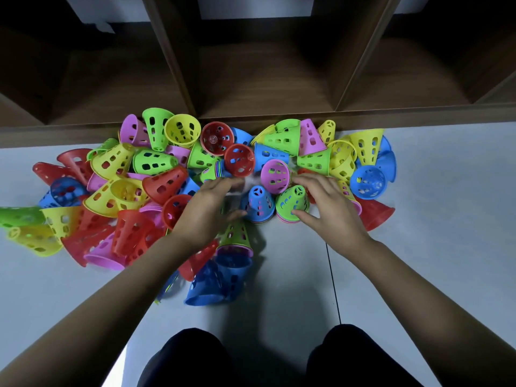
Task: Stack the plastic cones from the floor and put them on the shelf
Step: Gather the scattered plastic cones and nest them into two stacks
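Head view: glossy, hole-pierced plastic cones [156, 163] in bright colours lie heaped on the smooth grey floor [432, 219] before the wooden shelf [265, 79]. The right hand [326, 208] spreads over an upright green-topped stack [293, 203], thumb touching it; the left hand [206, 208] is too blurred to tell its grip.

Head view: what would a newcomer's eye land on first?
The sprawl of bright perforated plastic cones on the grey floor, heaped against the foot of the dark wooden shelf. Next come two upright stacks in the middle, a blue-topped stack and a green-topped stack, with the left hand and right hand on either side of them.
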